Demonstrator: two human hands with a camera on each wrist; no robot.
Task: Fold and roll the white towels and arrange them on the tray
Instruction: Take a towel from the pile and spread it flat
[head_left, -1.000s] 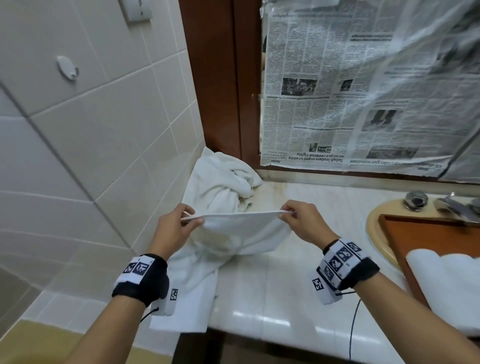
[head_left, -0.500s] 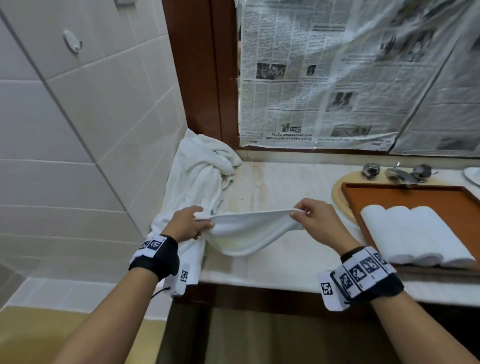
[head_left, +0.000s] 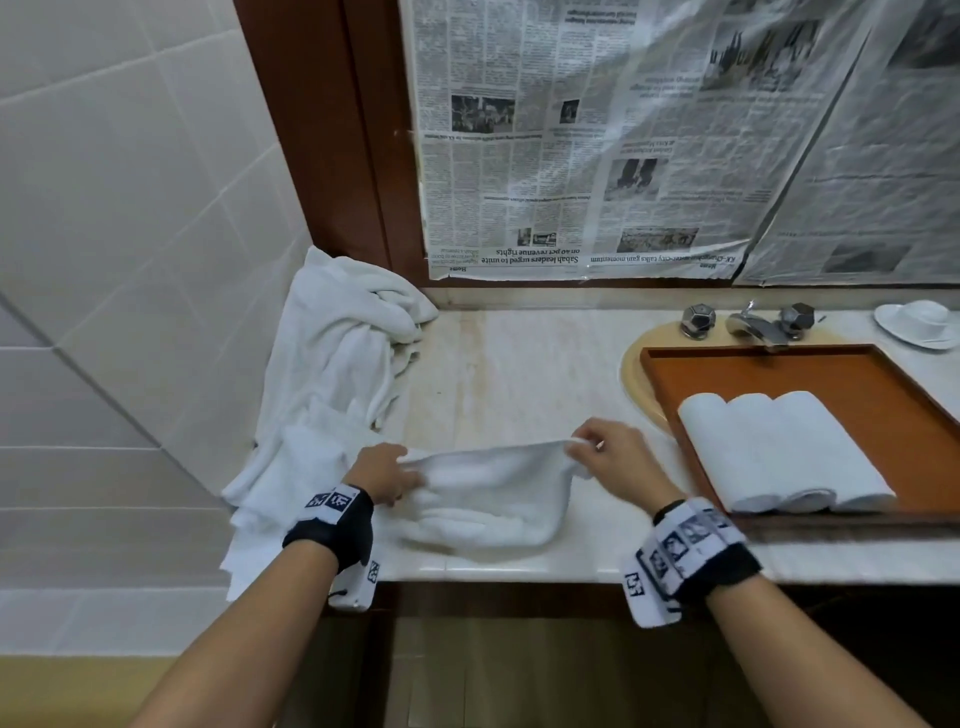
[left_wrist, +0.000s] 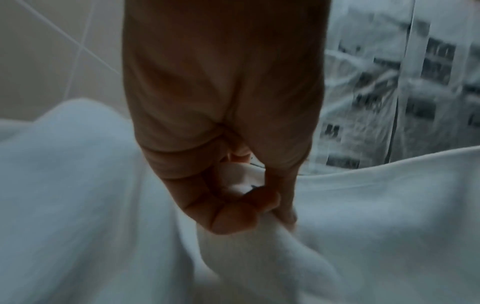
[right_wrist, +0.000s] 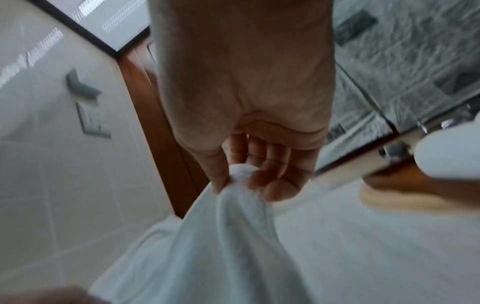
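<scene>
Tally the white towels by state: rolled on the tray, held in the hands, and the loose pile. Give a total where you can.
Rolled on the tray: 3
Held towel, between left hand and right hand: 1
Loose pile: heaped, cannot count
Total countable: 4

upside-down newspaper (head_left: 545, 156) over the window, headline "sabah leaders urged to unite on 40 pct revenue rights", section word "home", smaller print unreadable

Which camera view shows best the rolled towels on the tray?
The head view: three rolled towels lie side by side on the wooden tray. The right wrist view shows only a blurred white shape, the left wrist view nothing.
</scene>
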